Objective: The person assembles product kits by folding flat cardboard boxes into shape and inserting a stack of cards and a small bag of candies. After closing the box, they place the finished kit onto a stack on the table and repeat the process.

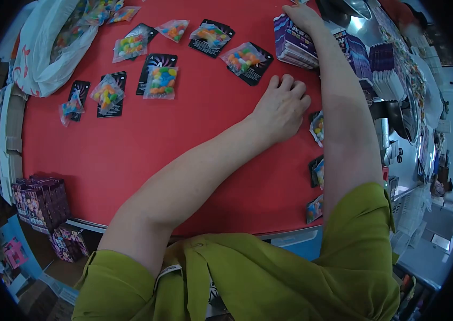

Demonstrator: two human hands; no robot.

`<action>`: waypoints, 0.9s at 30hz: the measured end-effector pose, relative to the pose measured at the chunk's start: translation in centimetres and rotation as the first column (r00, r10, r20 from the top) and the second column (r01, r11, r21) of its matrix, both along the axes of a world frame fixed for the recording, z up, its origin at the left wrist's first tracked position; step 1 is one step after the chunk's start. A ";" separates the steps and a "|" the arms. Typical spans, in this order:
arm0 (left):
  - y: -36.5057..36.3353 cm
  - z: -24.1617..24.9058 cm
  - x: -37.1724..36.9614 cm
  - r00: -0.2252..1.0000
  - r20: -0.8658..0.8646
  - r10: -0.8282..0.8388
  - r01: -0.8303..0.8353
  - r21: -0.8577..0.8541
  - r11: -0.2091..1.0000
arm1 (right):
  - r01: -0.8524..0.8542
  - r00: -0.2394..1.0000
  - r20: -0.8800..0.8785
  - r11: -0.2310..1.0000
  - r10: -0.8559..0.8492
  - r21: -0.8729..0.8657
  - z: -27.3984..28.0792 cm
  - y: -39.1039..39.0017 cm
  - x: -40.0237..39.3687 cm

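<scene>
My left hand [284, 109] rests over the red tabletop [146, 155], its fingers loosely bent and apart, with no object visible in it. My right hand [304, 18] reaches past the far end of a stack of purple printed cards [295, 44]. Its fingers look pinched together near the top edge; a small coloured bit shows beside them, too cut off to name. Close to my left hand, a clear packet of colourful candies [243, 58] lies on a dark card [258, 72]. Further left lie several similar packet-and-card pairs, including a candy packet [161, 83] on a black card [154, 61].
A white plastic bag [44, 64] of candy packets stands at the far left. More card stacks [386, 72] and metal bowls [403, 112] are on the right. Candy packets [316, 128] lie partly behind my right forearm. Printed boxes [42, 200] sit at the near-left corner.
</scene>
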State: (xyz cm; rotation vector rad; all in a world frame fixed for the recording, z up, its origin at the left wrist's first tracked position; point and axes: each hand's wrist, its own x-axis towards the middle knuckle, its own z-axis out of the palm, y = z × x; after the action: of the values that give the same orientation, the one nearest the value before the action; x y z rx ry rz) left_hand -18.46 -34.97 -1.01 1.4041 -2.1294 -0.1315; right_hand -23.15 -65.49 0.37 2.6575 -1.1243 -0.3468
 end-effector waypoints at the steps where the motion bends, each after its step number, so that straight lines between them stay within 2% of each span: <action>1: 1.3 0.3 0.5 1.000 0.004 0.005 -0.005 -0.005 1.000 | -0.031 0.999 -0.031 0.999 0.030 -0.035 0.0 0.3 0.1; 2: 2.8 0.5 1.2 1.000 0.024 0.001 -0.002 0.040 0.999 | -0.036 0.999 -0.025 0.999 0.035 -0.038 -0.4 1.0 0.2; 4: 5.7 1.0 2.6 0.999 0.054 -0.005 0.001 0.077 0.997 | 0.212 0.918 0.326 0.974 -0.226 0.080 -0.5 4.0 0.3; 5: 7.0 1.0 3.2 0.998 0.067 0.016 -0.021 0.069 0.997 | 0.265 0.890 0.336 0.949 -0.308 0.170 -0.1 5.2 0.3; 6: 8.3 1.1 3.8 0.996 0.076 0.043 -0.047 0.062 0.997 | 0.257 0.890 0.342 0.952 -0.300 0.165 0.8 7.1 0.3; 8: 10.7 1.3 4.9 0.994 0.089 0.067 -0.073 0.066 0.995 | 0.395 0.829 0.340 0.895 -0.445 0.209 2.7 11.3 0.5; 13: 16.3 2.1 7.0 0.982 0.141 0.125 -0.140 0.099 0.985 | 0.464 0.805 0.261 0.840 -0.532 0.282 4.0 16.6 -0.1; 19: 20.1 2.2 7.9 0.973 0.130 0.188 -0.200 0.084 0.976 | 0.435 0.826 0.265 0.862 -0.497 0.261 4.1 23.6 -0.3; 22: 21.6 1.6 7.3 0.954 0.145 0.261 -0.288 0.212 0.934 | 0.392 0.857 0.230 0.874 -0.460 0.287 3.9 25.5 -0.4; 24: 21.8 1.0 7.6 0.933 -0.057 0.356 -0.353 0.061 0.934 | 0.362 0.865 0.243 0.882 -0.438 0.300 3.5 25.7 -0.4; 25: 22.3 1.0 8.1 0.929 -0.056 0.365 -0.362 0.061 0.930 | 0.340 0.864 0.305 0.910 -0.402 0.235 3.8 25.9 -0.4; 27: 22.9 1.2 9.3 0.865 -0.342 0.368 -0.380 0.036 0.924 | 0.270 0.860 0.408 0.952 -0.307 0.147 5.3 26.8 -0.8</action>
State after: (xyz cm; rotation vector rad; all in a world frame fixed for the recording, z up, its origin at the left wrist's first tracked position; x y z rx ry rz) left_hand -9.17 -12.04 0.21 1.6149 -1.5399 -0.1738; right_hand -23.91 -38.69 5.68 2.7122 -1.6834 0.1610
